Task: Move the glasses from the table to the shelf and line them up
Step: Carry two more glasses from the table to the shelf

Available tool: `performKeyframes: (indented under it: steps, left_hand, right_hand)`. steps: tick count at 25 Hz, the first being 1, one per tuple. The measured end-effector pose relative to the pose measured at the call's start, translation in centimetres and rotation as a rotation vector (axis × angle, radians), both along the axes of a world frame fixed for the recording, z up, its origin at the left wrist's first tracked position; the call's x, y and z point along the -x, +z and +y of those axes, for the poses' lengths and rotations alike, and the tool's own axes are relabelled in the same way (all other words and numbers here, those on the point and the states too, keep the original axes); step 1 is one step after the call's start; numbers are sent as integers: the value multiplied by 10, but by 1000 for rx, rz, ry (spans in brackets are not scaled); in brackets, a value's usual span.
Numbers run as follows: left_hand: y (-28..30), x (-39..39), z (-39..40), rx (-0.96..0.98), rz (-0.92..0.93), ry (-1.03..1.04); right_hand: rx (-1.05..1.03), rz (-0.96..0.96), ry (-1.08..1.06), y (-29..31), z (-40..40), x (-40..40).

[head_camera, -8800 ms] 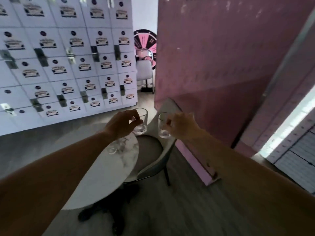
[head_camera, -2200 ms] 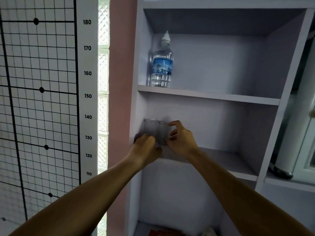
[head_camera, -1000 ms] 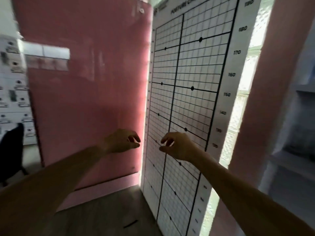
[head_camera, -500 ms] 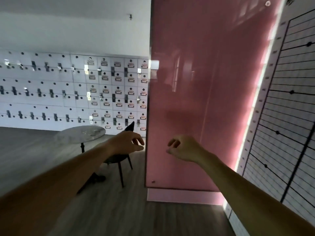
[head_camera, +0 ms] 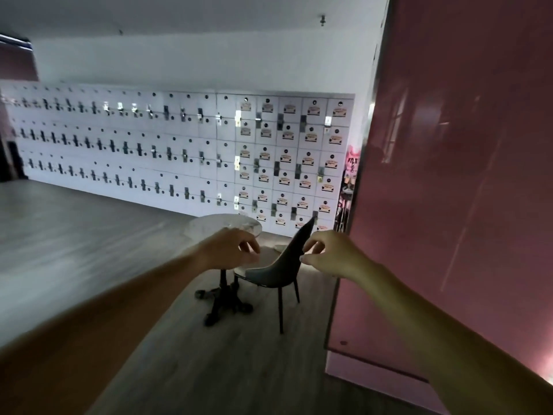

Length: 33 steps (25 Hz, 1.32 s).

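A round white marble table [head_camera: 209,224] on a black pedestal stands a few steps ahead across the wooden floor. Faint clear glassware shows on its right side, too dim to make out. My left hand [head_camera: 229,250] and my right hand [head_camera: 330,254] are both held out in front of me, empty, with the fingers loosely curled and apart. The left hand overlaps the table's near edge in view. The shelf is out of view.
A dark chair [head_camera: 276,271] stands right of the table, next to a glossy pink wall panel [head_camera: 449,190] that fills the right side. White lockers [head_camera: 185,154] line the far wall. Bare wooden floor [head_camera: 74,235] spreads to the left.
The view has swung left from the shelf and the grid chart to the room. The table and chair are now nearer and more central. Both hands left the glasses on the shelf and stay empty.
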<state>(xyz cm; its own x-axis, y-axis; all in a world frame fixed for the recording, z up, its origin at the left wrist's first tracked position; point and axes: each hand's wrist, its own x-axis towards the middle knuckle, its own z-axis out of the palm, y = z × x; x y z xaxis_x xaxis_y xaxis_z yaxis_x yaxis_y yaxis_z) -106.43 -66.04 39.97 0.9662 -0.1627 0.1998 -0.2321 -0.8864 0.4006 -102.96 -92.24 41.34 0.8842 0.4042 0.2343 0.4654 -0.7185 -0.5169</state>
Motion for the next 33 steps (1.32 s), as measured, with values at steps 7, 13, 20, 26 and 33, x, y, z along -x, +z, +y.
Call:
performKeyframes:
  steps: [7, 13, 20, 26, 33]
  left_hand:
    - [-1, -110, 57, -52, 11, 90]
    - [14, -237, 81, -40, 28, 81]
    - [1, -346, 121, -11, 36, 146]
    - [-21, -432, 177, 26, 55, 165]
    - [-39, -557, 279, 49, 55, 147]
  right_hand:
    - [-7, 16, 78, -5, 59, -126]
    - [3, 11, 108, 9, 84, -258]
    - [29, 10, 143, 8, 116, -380]
    - [47, 9, 162, -10, 173, -471]
    - [96, -18, 157, -10, 273, -592]
